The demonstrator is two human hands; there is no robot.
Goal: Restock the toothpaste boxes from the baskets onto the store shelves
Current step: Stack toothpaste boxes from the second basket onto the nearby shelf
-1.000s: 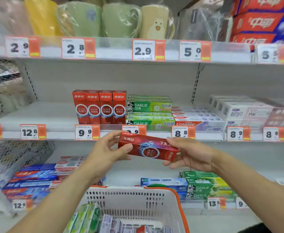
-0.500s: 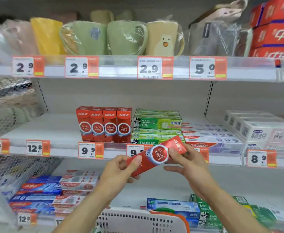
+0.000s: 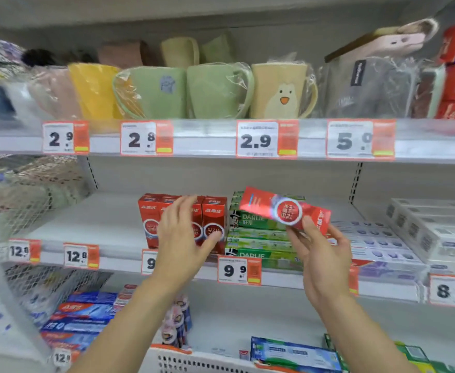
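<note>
The red toothpaste box (image 3: 285, 211), pinched only at its lower edge by the right hand (image 3: 322, 254) just right of the upright red row (image 3: 210, 219), could twist loose; left hand (image 3: 183, 238) spread empty against that row

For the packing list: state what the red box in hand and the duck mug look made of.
Red box: thin glossy printed card, by its sharp folded edges and sheen; the right hand holds it.
Duck mug: matte beige, ceramic or plastic, can't tell which; crinkled clear film wraps it.
</note>
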